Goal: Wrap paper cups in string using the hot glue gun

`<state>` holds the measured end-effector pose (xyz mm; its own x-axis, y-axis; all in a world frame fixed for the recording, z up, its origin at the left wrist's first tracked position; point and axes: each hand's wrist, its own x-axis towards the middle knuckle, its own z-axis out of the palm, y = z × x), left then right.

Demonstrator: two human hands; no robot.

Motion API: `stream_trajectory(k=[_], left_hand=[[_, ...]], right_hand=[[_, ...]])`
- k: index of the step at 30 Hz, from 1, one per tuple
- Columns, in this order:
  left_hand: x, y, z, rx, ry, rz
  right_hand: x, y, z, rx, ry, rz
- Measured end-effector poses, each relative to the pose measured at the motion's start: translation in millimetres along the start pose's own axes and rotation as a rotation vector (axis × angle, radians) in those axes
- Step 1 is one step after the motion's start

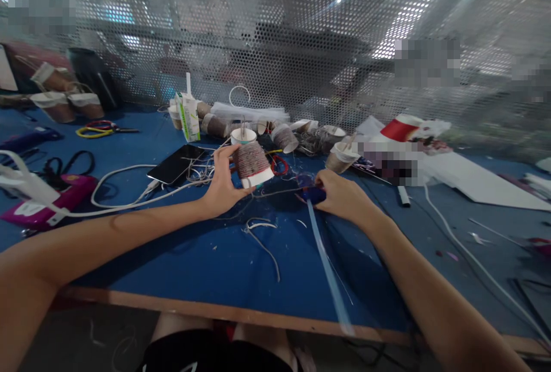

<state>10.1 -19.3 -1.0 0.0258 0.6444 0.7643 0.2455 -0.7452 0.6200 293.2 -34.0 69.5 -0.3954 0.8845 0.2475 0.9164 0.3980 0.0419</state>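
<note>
My left hand (pixel 221 185) is closed around a paper cup (pixel 252 163) wound with brown and reddish cord, its bare white rim tilted down to the right. A loose strand of cord (pixel 279 192) runs from near the rim towards my right hand (pixel 346 197). That hand grips a dark blue glue gun (pixel 313 193), partly hidden by the fingers. Out of the glue gun a long translucent glue stick (pixel 325 260) slants down past the table's front edge. On the table between my arms lies a cut piece of pale cord (pixel 269 252).
Several wrapped cups (pixel 284 138) and a green-white carton (pixel 188 118) stand along the perforated metal screen (pixel 279 56). A black phone (pixel 176 164) with white cable, scissors (pixel 105 129) and a magenta device (pixel 51 202) lie left. White card (pixel 482 179) lies right.
</note>
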Motion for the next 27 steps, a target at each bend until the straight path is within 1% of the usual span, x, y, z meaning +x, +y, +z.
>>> stream_trajectory(k=[1,3,7,8,10,12,13,14,16,17,19,20,23,26,27], left_hand=[[0,0,-0.3,-0.001,-0.002,0.001],[0,0,-0.9,-0.006,-0.004,0.001],[-1,2,-0.9,-0.035,-0.001,-0.004],[-1,2,-0.6,-0.044,0.001,-0.008],[-1,2,0.1,-0.065,0.004,-0.011],[-1,2,0.4,-0.075,-0.001,-0.002],[-1,3,0.2,-0.072,-0.007,0.012],[-1,4,-0.2,-0.058,-0.008,0.035],[-1,7,-1.4,0.006,0.005,0.113],[-1,9,-2.1,0.05,0.018,0.161],[0,15,-3.4,0.141,0.04,0.238],[0,19,-3.9,0.178,0.043,0.253],[3,29,-5.0,0.224,0.019,0.224],[4,34,-6.2,0.207,-0.003,0.214],[4,34,-6.5,0.194,-0.008,0.212]], right_hand=[[0,4,-2,0.014,-0.014,0.006],[0,10,-7,0.099,-0.017,-0.028],[-1,9,-19,0.342,0.015,-0.192],[-2,6,-20,0.4,0.034,-0.226],[-3,-6,-18,0.532,0.096,-0.247],[-5,-25,-12,0.705,0.131,-0.204],[-7,-36,-8,0.807,0.089,-0.175],[-9,-49,-3,0.958,0.02,-0.141],[-14,-74,6,1.277,-0.103,-0.074],[-17,-86,9,1.399,-0.177,-0.042],[-22,-103,12,1.584,-0.272,0.024],[-23,-109,12,1.648,-0.302,0.053],[-26,-114,6,1.774,-0.348,0.083],[-24,-107,-5,1.815,-0.386,0.059],[-23,-103,-8,1.819,-0.381,0.048]])
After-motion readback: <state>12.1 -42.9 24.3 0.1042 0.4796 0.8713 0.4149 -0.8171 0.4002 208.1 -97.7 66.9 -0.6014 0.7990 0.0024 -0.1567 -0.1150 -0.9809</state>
